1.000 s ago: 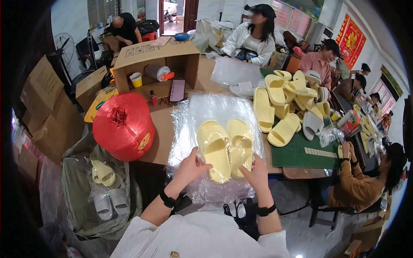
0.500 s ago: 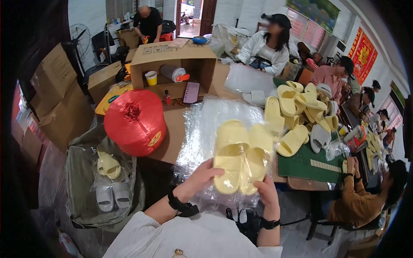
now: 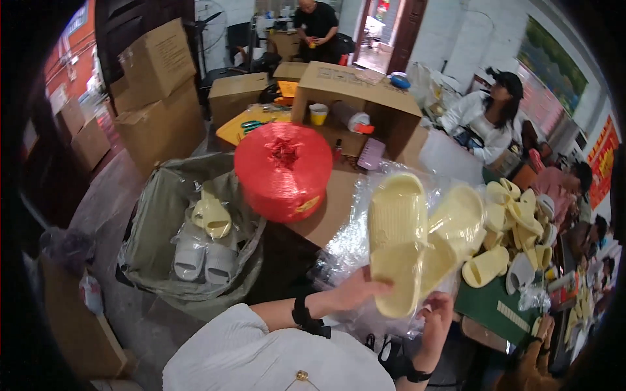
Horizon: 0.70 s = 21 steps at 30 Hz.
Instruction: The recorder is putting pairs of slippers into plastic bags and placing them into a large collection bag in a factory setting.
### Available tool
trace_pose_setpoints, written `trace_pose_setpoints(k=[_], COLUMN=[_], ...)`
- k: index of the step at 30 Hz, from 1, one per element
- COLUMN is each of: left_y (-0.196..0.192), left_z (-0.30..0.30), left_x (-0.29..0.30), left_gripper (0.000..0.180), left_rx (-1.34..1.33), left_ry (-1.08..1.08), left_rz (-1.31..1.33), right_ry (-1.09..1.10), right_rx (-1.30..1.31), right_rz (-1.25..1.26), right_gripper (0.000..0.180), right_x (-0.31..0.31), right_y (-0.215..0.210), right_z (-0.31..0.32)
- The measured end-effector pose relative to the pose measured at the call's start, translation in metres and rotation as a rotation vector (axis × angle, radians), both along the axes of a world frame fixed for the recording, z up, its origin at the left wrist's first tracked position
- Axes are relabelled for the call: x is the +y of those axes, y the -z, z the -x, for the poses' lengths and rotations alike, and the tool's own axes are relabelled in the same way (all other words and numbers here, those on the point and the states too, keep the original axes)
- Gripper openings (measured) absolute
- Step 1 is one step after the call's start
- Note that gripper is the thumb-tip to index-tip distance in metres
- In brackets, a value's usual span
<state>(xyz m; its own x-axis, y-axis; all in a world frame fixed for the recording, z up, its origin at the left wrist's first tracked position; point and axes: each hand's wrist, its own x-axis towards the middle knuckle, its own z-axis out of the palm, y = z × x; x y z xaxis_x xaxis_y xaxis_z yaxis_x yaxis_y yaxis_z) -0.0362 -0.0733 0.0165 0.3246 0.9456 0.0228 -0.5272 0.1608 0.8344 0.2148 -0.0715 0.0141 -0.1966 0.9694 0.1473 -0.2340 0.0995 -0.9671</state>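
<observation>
A pair of pale yellow slippers [image 3: 399, 244] in a clear plastic bag [image 3: 456, 225] is held up over the table edge. Their flat undersides seem to face me, since no strap openings show. My left hand [image 3: 358, 289] grips the near end of the left slipper, thumb on top. Close to the bag's lower edge, my right hand [image 3: 435, 322] has its fingers curled, apparently on the loose plastic. Beneath the slippers lies a stack of clear plastic bags [image 3: 349, 241].
A lined bin [image 3: 147, 241] with bagged slippers stands at left, beside a large red twine roll [image 3: 283, 171]. An open carton [image 3: 404, 111] stands behind. A slipper pile [image 3: 521, 215] lies right, near a green mat [image 3: 479, 309]. Other people [image 3: 492, 117] sit or stand around.
The view has swung left, so the bin and roll appear further right. The bagged slippers have been turned over from strap side to underside. My right hand has come off the right slipper's near end.
</observation>
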Motion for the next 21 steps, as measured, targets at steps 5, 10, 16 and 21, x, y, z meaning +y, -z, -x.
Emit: trace_pose_setpoints(k=[5,10,16,21], left_y=[-0.008,-0.036,-0.012,0.009], left_z=[0.057,0.137,0.176,0.126], left_x=[0.0,0.006,0.013,0.029], left_gripper=[0.044,0.054,0.058,0.043], left_rx=[-0.037,-0.563,-0.653,-0.19], left_ry=[-0.854,-1.319,-1.317,-1.064], left_rz=[-0.184,-0.353,-0.253,-0.258], right_ry=[0.269,0.237,0.479,0.771], right_rx=[0.019,0.002,-0.028,-0.056], right_rz=[0.07,0.127,0.22,0.234], right_gripper=[0.02,0.008,0.026,0.027], right_x=[-0.003,0.018,0.02,0.049], right_y=[-0.008,0.018,0.013,0.048], right_z=[-0.005,-0.042,-0.075,-0.13])
